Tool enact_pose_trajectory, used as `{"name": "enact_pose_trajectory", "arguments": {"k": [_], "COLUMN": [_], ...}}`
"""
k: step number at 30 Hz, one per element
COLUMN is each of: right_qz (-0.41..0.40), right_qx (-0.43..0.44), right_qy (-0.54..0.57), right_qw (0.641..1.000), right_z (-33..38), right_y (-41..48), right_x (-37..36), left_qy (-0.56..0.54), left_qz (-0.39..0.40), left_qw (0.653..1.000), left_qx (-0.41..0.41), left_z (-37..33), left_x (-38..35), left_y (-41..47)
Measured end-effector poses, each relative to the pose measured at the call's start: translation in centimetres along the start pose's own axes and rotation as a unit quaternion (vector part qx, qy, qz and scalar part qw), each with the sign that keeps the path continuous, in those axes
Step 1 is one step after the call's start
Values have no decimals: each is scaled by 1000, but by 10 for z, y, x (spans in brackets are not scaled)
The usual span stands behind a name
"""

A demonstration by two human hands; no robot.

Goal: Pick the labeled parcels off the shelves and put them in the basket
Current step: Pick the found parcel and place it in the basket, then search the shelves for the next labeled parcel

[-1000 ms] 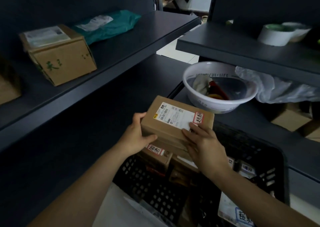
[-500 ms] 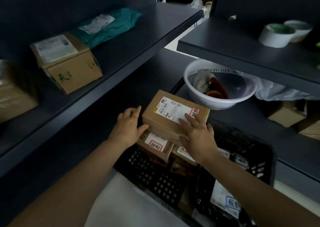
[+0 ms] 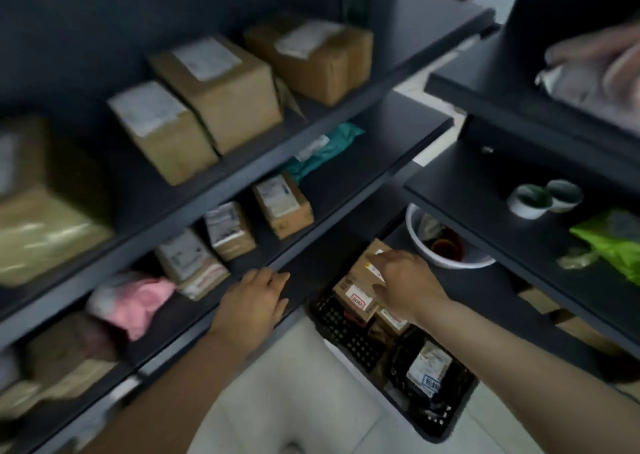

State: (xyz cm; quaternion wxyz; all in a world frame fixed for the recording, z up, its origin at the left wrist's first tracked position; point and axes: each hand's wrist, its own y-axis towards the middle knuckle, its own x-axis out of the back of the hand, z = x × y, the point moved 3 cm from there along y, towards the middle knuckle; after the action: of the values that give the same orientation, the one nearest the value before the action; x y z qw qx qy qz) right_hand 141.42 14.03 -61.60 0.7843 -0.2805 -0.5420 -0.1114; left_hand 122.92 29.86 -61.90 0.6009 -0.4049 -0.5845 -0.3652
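Note:
A black slatted basket (image 3: 349,332) stands on the pale floor and holds several labeled parcels. On top of the pile lies a brown cardboard parcel (image 3: 367,266) with a white label. My right hand (image 3: 405,280) rests flat on it, fingers spread. My left hand (image 3: 252,301) hovers empty over the front edge of the lower left shelf (image 3: 311,246), fingers loosely apart. More labeled cardboard parcels (image 3: 284,204) sit on that shelf, and bigger boxes (image 3: 221,86) stand on the shelf above. A teal mailer bag (image 3: 322,149) lies at the back.
A pink soft bag (image 3: 138,301) lies on the lower left shelf. On the right-hand shelves are a white bowl (image 3: 446,246), two tape rolls (image 3: 543,197) and a green bag (image 3: 616,242). Pale floor (image 3: 294,384) shows between the shelves.
The brown parcel went down onto the pile in the basket. My left hand let go and moved left toward the shelf edge. The view rose and swung left, showing more shelves.

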Motion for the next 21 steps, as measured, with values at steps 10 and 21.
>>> {"name": "enact_pose_trajectory", "arguments": {"k": [10,21], "right_qz": [-10,-64], "right_qx": [205,389], "right_qy": [-85,-150], "right_qw": [975,907], "right_z": [166,372], "right_y": [-78,-173], "right_x": [137,183], "left_qy": [43,127], "left_qz": [-31,-102], "left_qw": [969,875], "left_qx": [241,456], "left_z": [37,64], "left_x": [166,273], "left_y": [-213,-441]}}
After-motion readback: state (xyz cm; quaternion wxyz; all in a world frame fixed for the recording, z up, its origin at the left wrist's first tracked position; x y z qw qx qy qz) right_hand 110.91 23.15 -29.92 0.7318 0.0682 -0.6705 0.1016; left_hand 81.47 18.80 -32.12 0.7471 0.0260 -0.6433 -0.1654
